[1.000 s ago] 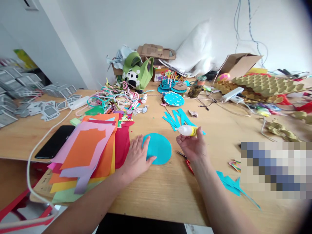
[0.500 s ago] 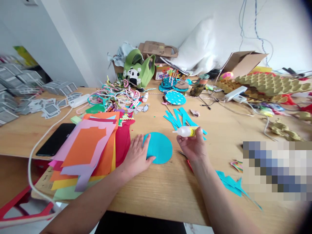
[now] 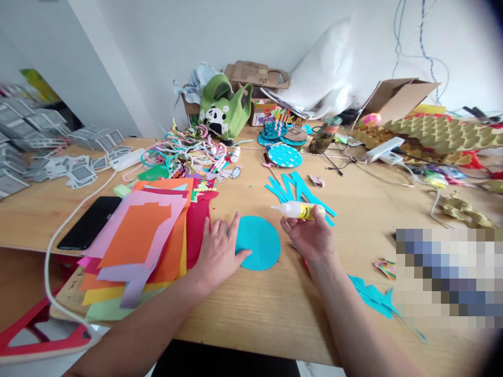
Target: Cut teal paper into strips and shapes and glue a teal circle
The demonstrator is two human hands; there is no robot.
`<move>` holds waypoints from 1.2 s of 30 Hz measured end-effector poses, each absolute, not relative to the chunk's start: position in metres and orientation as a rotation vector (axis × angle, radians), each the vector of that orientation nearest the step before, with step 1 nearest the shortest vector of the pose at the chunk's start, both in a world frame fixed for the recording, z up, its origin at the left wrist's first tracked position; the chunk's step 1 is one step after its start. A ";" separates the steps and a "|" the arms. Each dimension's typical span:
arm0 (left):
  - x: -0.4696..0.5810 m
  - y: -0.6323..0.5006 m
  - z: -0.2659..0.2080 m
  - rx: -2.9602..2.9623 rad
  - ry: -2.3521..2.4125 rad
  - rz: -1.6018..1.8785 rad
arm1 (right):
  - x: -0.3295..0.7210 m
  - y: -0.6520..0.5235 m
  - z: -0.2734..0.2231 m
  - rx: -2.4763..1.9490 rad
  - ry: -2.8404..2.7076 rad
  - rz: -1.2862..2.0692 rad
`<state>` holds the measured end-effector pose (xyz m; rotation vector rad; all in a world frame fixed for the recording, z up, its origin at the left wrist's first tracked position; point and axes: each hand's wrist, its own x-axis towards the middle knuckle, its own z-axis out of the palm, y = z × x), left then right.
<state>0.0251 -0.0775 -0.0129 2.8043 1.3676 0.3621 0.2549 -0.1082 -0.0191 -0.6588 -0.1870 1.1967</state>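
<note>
A round blue paper disc lies flat on the wooden table. My left hand rests at the disc's left edge, fingers spread, with the thumb over its surface. Held sideways in my right hand is a white glue bottle with a yellow label. Its thin nozzle points left, above the disc's upper right side. Beneath my right hand, scissors with red handles are mostly hidden. Blue paper strips lie just behind the bottle.
Coloured paper sheets are stacked on the left, beside a black phone. Pipe cleaners lie in a heap behind. A dotted blue disc and a green panda bag stand farther back. Blue scraps lie at right.
My right hand has moved the glue bottle slightly left. The fingers of my left hand have bent and shifted a little left on the disc. The view has tilted slightly.
</note>
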 end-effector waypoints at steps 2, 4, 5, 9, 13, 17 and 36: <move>0.024 -0.076 -0.015 2.786 1.358 0.384 | 0.256 -0.108 -0.020 -0.660 -0.189 1.188; 0.023 -0.074 -0.018 2.761 1.306 0.395 | 0.256 -0.108 -0.020 -0.659 -0.176 1.171; 0.023 -0.074 -0.020 2.750 1.270 0.392 | 0.255 -0.108 -0.020 -0.657 -0.165 1.162; 0.023 -0.073 -0.025 2.727 1.184 0.328 | 0.254 -0.107 -0.017 -0.649 -0.112 1.149; 0.023 -0.074 -0.025 2.712 1.169 0.271 | 0.253 -0.107 -0.014 -0.660 -0.070 1.150; 0.023 -0.073 -0.026 2.719 1.181 0.293 | 0.252 -0.108 -0.012 -0.644 -0.061 1.151; 0.031 -0.096 -0.014 2.942 0.594 0.318 | 0.246 -0.109 -0.009 -0.621 -0.205 1.095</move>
